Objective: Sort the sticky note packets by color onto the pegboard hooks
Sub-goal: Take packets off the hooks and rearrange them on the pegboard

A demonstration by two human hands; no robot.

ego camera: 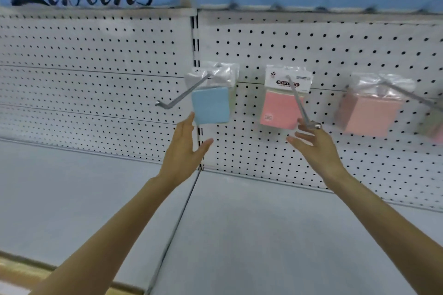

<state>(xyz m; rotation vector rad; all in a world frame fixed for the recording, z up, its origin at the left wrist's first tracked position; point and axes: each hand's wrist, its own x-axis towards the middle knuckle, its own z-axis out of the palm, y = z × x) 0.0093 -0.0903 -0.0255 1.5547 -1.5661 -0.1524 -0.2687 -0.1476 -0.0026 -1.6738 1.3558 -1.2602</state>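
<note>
Packet (211, 105), blue, just above left hand (184, 151)

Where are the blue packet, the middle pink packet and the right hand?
blue packet (211, 106): head view, centre of its blue pad.
middle pink packet (278, 110): head view, centre of its pink pad.
right hand (316, 151): head view, middle of the hand.
</note>
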